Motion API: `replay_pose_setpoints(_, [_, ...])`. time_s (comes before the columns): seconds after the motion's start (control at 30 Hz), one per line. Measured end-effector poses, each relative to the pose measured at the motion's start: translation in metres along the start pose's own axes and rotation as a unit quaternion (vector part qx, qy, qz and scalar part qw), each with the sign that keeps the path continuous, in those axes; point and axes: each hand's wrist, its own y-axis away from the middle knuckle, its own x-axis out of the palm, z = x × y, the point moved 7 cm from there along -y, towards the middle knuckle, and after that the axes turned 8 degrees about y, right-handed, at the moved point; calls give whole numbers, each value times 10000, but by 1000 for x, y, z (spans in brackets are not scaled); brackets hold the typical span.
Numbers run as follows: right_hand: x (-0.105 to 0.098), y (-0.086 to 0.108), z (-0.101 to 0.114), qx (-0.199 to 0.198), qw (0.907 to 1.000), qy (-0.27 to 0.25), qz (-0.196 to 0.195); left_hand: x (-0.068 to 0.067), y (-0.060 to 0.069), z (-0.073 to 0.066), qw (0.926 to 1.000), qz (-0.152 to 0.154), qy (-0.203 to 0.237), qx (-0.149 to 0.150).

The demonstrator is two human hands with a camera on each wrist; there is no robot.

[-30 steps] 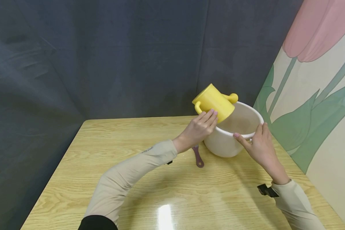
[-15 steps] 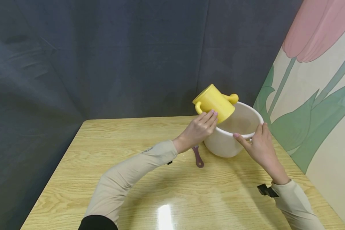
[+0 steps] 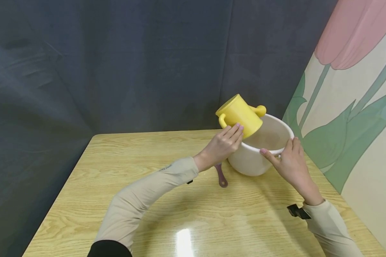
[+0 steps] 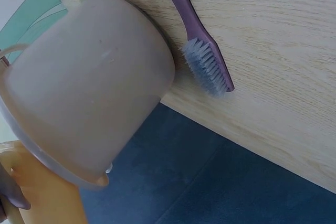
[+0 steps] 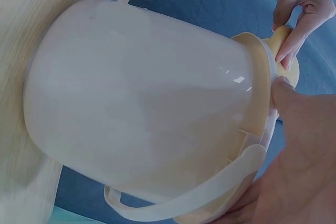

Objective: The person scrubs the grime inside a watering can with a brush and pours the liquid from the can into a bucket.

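My left hand (image 3: 222,144) pinches the handle of a yellow watering can (image 3: 241,112). The can is tilted above the left side of a white bucket (image 3: 249,162), its round-headed spout pointing right over the bucket's opening. My right hand (image 3: 292,164) grips the bucket's rim, thumb at the front and fingers at the right side. In the right wrist view the bucket (image 5: 142,93) stands on the table with its pale handle (image 5: 199,192) hanging down. What lies inside the bucket is hard to make out.
A scrubbing brush with a purple handle (image 3: 223,178) lies left of the bucket; its grey-blue bristles (image 4: 205,66) show in the left wrist view. A dark curtain (image 3: 154,71) hangs behind the wooden table (image 3: 132,153). A wall with painted tulips (image 3: 337,142) borders the right.
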Motion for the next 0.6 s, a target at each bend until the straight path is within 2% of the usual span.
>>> replay_pose_setpoints(0.6, [2, -1, 0, 8, 9996, 209, 194, 2, -1, -1, 10000, -82, 6, 10])
